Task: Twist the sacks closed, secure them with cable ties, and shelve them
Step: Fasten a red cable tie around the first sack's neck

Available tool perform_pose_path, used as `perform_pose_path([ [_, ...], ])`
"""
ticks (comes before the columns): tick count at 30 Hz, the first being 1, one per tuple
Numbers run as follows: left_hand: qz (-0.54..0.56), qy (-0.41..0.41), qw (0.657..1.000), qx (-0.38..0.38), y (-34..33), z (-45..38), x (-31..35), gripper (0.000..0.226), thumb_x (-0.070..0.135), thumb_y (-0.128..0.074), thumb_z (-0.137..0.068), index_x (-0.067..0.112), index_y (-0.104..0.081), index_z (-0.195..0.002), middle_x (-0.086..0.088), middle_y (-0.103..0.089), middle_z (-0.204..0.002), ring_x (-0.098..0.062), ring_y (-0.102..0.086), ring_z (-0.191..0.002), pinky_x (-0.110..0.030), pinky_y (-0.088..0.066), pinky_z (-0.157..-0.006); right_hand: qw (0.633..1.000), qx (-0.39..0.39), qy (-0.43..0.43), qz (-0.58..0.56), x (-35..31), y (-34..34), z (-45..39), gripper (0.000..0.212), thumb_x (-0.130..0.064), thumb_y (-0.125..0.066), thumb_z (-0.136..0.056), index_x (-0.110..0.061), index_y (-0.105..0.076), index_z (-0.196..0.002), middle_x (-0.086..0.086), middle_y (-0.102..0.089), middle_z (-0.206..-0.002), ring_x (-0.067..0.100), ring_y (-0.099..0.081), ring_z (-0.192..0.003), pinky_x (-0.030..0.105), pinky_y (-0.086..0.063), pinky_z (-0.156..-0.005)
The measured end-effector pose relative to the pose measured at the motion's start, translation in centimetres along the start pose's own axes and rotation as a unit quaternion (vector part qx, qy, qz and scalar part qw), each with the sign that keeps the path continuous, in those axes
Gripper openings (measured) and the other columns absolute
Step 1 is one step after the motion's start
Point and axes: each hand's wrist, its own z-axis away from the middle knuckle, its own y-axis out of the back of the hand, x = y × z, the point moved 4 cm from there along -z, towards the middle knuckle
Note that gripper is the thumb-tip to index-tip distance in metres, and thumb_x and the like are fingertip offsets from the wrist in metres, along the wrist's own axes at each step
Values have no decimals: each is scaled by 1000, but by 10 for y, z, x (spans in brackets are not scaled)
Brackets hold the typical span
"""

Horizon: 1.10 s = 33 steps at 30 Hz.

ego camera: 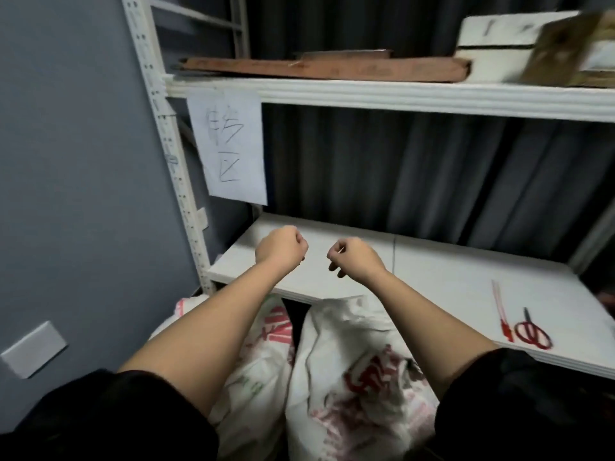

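Middle shelf is mostly bare board, so there's loads of room across the left and centre. Only the red scissors and red cable ties sit near its front right edge. Underneath, two sacks crowd the floor gap. The upper shelf caps the opening overhead.

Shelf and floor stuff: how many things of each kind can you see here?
Printed sacks: 2, left sack, right sack
Red cable ties: 1 bunch; number unclear
Red-handled scissors: 1
Paper sign: 1
Total: 5
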Motion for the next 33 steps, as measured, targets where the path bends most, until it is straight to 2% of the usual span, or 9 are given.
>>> perform_pose_path([
  [5,1,-69,997,-18,-32,3,90,20,20,-41,-87,22,-55,-75,7,-71,-75,-20,-69,-80,-35,-56,-76,996,73,-47,13,55,79,24,12,-21,-48,-84,-21,-56,-75,-10,-70,-68,8,-66,-57,27,-51,-69],
  [9,-9,-123,991,-51,-69,12,158,20,17,-40,-87,18,-60,-82,-1,-72,-84,-24,-69,-82,-36,-57,-76,990,101,-95,31,106,129,43,12,-20,-48,-85,-20,-56,-76,-8,-71,-71,12,-67,-62,25,-47,-61],
  [14,-28,-176,979,-97,-140,24,232,23,15,-38,-87,15,-61,-86,-3,-72,-87,-26,-69,-83,-36,-56,-78,977,127,-166,34,192,176,54,14,-18,-47,-85,-17,-60,-80,-8,-71,-70,13,-66,-62,25,-49,-65],
  [20,-67,-199,963,-169,-242,22,284,25,8,-38,-82,12,-62,-88,-4,-71,-89,-26,-68,-82,-32,-54,-72,957,142,-254,21,306,204,50,13,-16,-47,-83,-19,-60,-81,-9,-70,-68,14,-69,-65,27,-52,-67],
  [24,-83,-205,954,-203,-305,12,301,25,7,-38,-82,12,-61,-92,-4,-70,-92,-27,-67,-85,-34,-55,-77,946,139,-292,37,375,204,34,17,-12,-47,-83,-19,-62,-81,-11,-66,-60,14,-65,-57,24,-51,-62],
  [26,-94,-205,949,-219,-333,4,305,27,7,-38,-83,12,-62,-95,-4,-70,-94,-27,-67,-87,-35,-55,-79,942,135,-303,52,407,198,24,17,-13,-48,-83,-19,-64,-83,-11,-65,-60,15,-68,-65,26,-52,-67],
  [28,-101,-202,946,-234,-362,-5,307,27,7,-38,-83,13,-61,-96,-4,-70,-95,-27,-67,-87,-35,-54,-80,938,120,-319,61,441,189,11,18,-15,-49,-83,-18,-67,-86,-6,-70,-70,20,-69,-80,31,-55,-77],
  [30,-109,-203,942,-244,-391,-15,308,27,8,-38,-84,13,-61,-96,-4,-70,-95,-28,-67,-85,-35,-55,-79,933,113,-335,69,474,178,-2,18,-22,-52,-87,-18,-68,-94,4,-72,-90,27,-67,-92,36,-54,-85],
  [33,-108,-202,939,-257,-426,-30,307,25,9,-38,-86,12,-60,-96,-5,-71,-95,-28,-67,-85,-37,-55,-79,929,99,-346,90,516,158,-16,25,-31,-53,-93,-14,-64,-108,10,-67,-109,32,-62,-104,35,-49,-86],
])
